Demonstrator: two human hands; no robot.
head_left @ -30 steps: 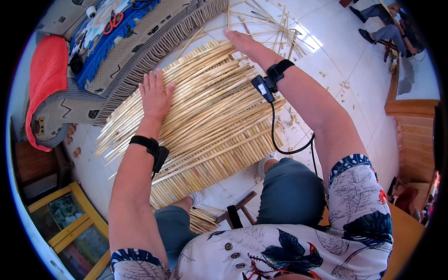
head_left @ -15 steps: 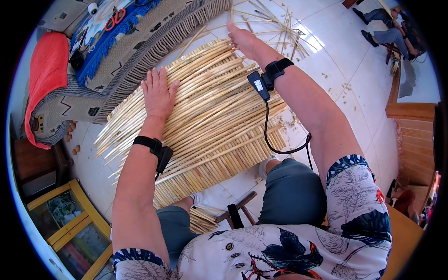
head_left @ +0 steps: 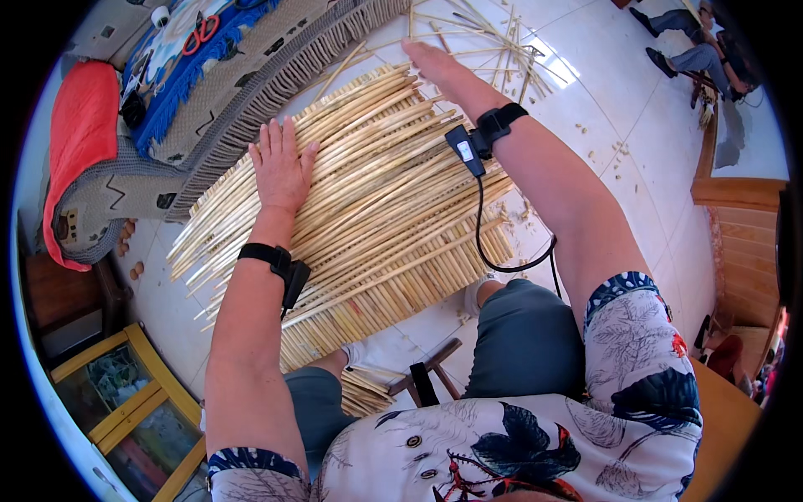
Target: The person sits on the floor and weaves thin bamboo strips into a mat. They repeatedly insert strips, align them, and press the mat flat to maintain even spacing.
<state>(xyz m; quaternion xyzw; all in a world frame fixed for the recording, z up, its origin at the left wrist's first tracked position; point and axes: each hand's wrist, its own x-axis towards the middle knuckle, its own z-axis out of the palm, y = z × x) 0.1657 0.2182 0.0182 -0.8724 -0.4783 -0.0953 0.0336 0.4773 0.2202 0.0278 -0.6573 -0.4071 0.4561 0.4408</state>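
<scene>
The bamboo strip mat (head_left: 376,201) occupies the centre of the frame, lying flat on the pale tiled floor (head_left: 619,125). The left hand (head_left: 280,167) rests palm-down on the mat's upper-left area, fingers spread and extended, gripping nothing. The right hand (head_left: 439,71) lies flat at the mat's upper edge, fingers straight, beside a scatter of loose strips (head_left: 493,38) at the top centre; it clasps nothing. The hands are well apart. A fringed rug (head_left: 251,75) borders the mat at upper left. A wooden stool (head_left: 427,376) stands at lower centre.
</scene>
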